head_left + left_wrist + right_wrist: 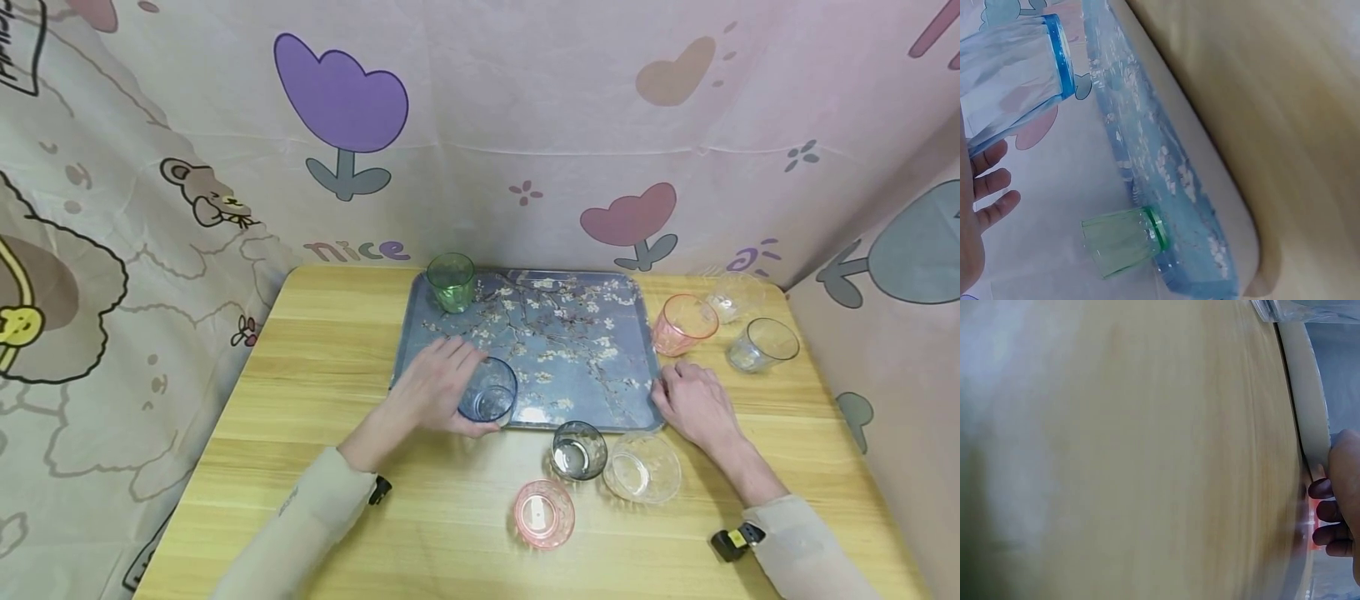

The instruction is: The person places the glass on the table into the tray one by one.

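My left hand (437,385) holds a clear blue drinking glass (491,402) by its side, over the front left of the blue tray (540,350) printed with white blossoms. In the left wrist view the glass's blue base (1060,56) hangs above the tray, and several fingertips (997,181) show beside it. At the tray's front right corner, my right hand (699,404) grips the rim. Its thumb lies on the rim and the curled fingers (1333,532) hang outside. A green glass (452,287) stands at the tray's back left corner.
In front of the tray stand a dark grey glass (579,454), a clear bowl-like glass (643,471) and a pink glass (544,517). Right of it are a taller pink glass (681,329), a grey glass (759,348) and a clear one (731,300). A printed curtain (480,150) hangs behind.
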`<state>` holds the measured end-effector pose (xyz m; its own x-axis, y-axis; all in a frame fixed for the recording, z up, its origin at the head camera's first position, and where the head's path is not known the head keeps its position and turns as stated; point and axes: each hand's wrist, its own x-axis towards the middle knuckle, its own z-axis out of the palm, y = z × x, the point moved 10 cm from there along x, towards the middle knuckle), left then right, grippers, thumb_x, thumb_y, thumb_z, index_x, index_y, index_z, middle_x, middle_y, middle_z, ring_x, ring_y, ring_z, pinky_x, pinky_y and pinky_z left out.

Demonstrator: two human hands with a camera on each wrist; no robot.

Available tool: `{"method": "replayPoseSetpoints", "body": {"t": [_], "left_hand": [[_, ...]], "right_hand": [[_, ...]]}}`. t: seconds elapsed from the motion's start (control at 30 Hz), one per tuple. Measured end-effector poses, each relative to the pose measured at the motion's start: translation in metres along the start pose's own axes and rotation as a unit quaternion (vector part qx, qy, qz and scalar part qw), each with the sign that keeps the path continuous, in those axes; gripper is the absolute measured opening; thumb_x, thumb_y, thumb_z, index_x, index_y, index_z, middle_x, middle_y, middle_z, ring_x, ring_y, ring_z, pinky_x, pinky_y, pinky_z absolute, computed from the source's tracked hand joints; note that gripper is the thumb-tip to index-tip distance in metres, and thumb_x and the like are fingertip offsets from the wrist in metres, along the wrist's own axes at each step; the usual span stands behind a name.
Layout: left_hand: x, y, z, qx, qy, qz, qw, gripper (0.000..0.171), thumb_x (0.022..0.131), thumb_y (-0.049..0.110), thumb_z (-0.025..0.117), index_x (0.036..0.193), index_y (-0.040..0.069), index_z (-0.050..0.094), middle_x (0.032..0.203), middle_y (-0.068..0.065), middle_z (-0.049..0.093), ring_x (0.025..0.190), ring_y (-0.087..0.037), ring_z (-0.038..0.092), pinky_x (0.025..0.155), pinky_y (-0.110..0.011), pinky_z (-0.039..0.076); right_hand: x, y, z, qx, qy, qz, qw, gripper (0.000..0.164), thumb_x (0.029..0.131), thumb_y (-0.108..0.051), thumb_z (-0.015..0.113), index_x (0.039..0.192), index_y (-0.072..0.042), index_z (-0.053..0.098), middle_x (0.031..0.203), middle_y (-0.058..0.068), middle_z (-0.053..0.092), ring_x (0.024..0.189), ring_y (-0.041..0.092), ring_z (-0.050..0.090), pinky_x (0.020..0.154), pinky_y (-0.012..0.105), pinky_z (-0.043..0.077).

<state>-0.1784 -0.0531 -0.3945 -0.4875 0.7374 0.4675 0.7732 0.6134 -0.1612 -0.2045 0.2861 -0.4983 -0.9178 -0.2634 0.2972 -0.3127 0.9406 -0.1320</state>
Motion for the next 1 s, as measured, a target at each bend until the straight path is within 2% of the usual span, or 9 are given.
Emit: {"method": "replayPoseSetpoints", "body": {"t": [0.27,0.53,0.77,1.0], "left_hand": [[0.015,-0.009,-0.002,0.000,-0.014,0.001,0.9999,0.105,0.064,0.088,0.073,0.124,0.002,0.065,0.111,-0.010,0.073,0.098,-0.024,0.065,0.084,-0.036,0.056],[0.030,-0.020,0.002,0.008,-0.015,0.004,0.9999,0.103,0.067,0.087,0.073,0.123,0.001,0.065,0.107,-0.009,0.072,0.095,-0.022,0.064,0.081,-0.034,0.055],[0.042,-0.030,0.009,0.004,-0.018,-0.002,0.9998,0.100,0.069,0.085,0.073,0.125,0.002,0.066,0.110,-0.009,0.073,0.098,-0.024,0.066,0.082,-0.035,0.057],[0.052,-0.043,0.025,-0.011,-0.053,-0.024,0.9982,0.096,0.075,0.082,0.071,0.128,0.002,0.065,0.113,-0.010,0.072,0.103,-0.025,0.066,0.094,-0.038,0.058]], "right_hand": [[0.001,-0.001,0.000,0.000,0.004,-0.003,1.000,0.021,0.097,-0.020,0.059,0.088,-0.003,0.066,0.079,0.013,0.062,0.083,0.039,0.063,0.079,0.055,0.048],[0.000,-0.001,0.000,0.002,0.003,-0.004,1.000,0.020,0.098,-0.020,0.060,0.088,-0.003,0.066,0.078,0.012,0.062,0.082,0.039,0.063,0.079,0.055,0.049],[0.000,0.001,0.002,0.004,-0.003,0.000,1.000,0.021,0.098,-0.020,0.059,0.091,-0.002,0.067,0.080,0.013,0.063,0.083,0.038,0.063,0.081,0.055,0.049],[0.000,0.000,0.000,0.005,0.000,-0.002,1.000,0.021,0.097,-0.019,0.059,0.093,-0.001,0.068,0.081,0.013,0.064,0.083,0.038,0.064,0.080,0.055,0.049]]}}
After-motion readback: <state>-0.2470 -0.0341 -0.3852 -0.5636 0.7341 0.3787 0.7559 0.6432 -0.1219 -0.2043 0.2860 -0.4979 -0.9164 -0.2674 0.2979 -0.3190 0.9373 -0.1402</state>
